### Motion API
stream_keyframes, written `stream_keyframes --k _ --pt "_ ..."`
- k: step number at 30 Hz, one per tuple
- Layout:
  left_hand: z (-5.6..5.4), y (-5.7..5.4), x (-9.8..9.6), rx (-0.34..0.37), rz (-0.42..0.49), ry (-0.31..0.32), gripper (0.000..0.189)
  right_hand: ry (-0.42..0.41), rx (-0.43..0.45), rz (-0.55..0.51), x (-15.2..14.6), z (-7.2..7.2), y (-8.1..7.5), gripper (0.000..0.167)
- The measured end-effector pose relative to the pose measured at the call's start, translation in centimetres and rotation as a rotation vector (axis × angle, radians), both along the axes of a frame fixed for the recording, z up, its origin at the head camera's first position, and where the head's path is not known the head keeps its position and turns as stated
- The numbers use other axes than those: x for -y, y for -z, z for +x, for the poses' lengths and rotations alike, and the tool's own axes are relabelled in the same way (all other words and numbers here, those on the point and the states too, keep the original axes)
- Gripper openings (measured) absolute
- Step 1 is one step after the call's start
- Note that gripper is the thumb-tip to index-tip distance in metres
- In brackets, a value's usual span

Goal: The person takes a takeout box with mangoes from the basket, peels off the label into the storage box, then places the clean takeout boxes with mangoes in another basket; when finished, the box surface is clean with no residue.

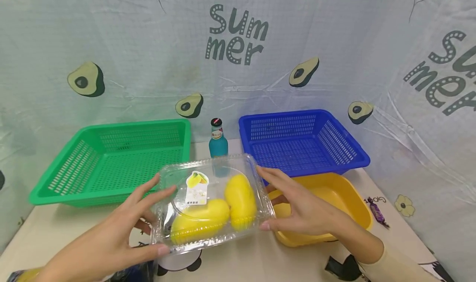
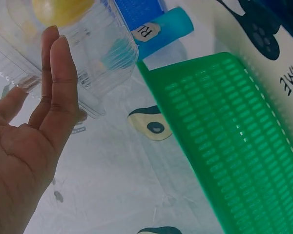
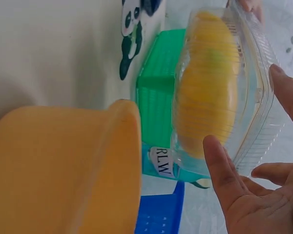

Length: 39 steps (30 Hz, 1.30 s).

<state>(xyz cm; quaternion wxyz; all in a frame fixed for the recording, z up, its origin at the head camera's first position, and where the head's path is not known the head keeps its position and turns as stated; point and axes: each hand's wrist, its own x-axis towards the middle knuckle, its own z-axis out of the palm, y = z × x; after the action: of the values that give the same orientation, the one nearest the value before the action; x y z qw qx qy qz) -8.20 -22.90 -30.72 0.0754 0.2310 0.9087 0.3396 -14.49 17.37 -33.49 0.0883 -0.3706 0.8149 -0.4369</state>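
Both hands hold a clear plastic clamshell box (image 1: 215, 189) up over the table, tilted so its lid faces the head camera. Two yellow mangoes (image 1: 202, 221) lie inside, seen through the plastic, and a white label (image 1: 196, 193) with a fruit picture is stuck to the lid. My left hand (image 1: 108, 232) grips the left side, its thumb at the near corner and fingers along the edge. On the opposite side my right hand (image 1: 306, 209) pinches the edge between thumb and fingers. In the right wrist view, one mango (image 3: 210, 87) shows through the box's side.
A green basket (image 1: 111, 195) stands at the back left, a blue basket (image 1: 305, 172) at the back right. Between them is a bottle of blue drink (image 1: 217, 143). The yellow basin (image 1: 357, 203) sits behind my right hand, with a purple-wrapped candy (image 1: 377, 212) beside it.
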Motion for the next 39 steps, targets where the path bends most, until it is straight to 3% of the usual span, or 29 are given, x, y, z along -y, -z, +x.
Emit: stream_keyframes --k 3,9,15,20,33,39 --pt "0.0 0.2 -0.1 0.053 -0.011 -0.012 0.090 -0.001 0.005 -0.007 -0.1 0.0 0.6 0.101" --pt "0.0 0.5 -0.3 0.095 -0.013 -0.009 0.088 0.016 0.036 0.004 -0.3 0.2 1.5 0.101" --pt "-0.2 1.3 -0.7 0.150 -0.027 0.004 0.087 0.031 0.061 0.057 -0.6 0.4 2.0 0.104" --pt "-0.3 2.0 -0.8 0.183 -0.017 0.001 0.088 0.032 0.031 0.124 -0.6 0.3 2.2 0.104" --pt "-0.1 2.7 -0.3 0.147 -0.039 0.030 0.087 0.025 -0.093 0.215 -0.6 0.5 2.1 0.103" --pt "0.0 3.0 0.1 0.173 -0.082 0.034 0.088 0.026 -0.105 0.248 -0.4 1.0 1.9 0.105"
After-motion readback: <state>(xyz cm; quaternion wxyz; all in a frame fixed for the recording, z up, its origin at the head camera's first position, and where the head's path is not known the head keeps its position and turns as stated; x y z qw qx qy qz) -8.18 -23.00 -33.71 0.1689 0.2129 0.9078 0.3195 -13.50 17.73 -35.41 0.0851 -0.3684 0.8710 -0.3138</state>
